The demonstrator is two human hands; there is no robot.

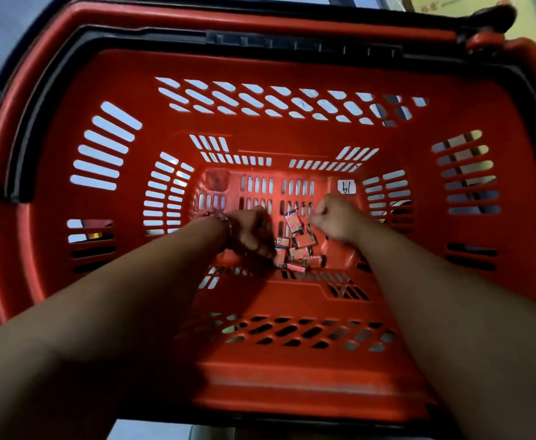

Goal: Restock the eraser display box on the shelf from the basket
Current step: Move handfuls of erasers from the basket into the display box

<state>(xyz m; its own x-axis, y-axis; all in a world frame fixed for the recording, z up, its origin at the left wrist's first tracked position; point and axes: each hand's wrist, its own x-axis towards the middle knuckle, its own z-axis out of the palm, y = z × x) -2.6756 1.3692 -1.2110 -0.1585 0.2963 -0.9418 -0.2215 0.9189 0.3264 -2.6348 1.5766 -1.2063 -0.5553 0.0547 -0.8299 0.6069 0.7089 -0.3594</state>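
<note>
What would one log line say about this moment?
place: red shopping basket floor | left hand: curled, at eraser packs | right hand: curled, beside them | held: cannot tell

Between the left hand [254,231] and the right hand [339,217] the gap is filled by loose erasers [297,246]; beyond both, bare floor is left, walled in by the basket [292,385].

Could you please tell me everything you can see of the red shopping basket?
The basket is red plastic, deep, with slotted walls and floor, seen from above. A black handle lies down along its rim. A small white handwritten sticker sits at the floor's far edge. Small wrapped erasers lie piled on the floor. The left hand and right hand reach inside, fingers curled, either side of the pile.
</note>
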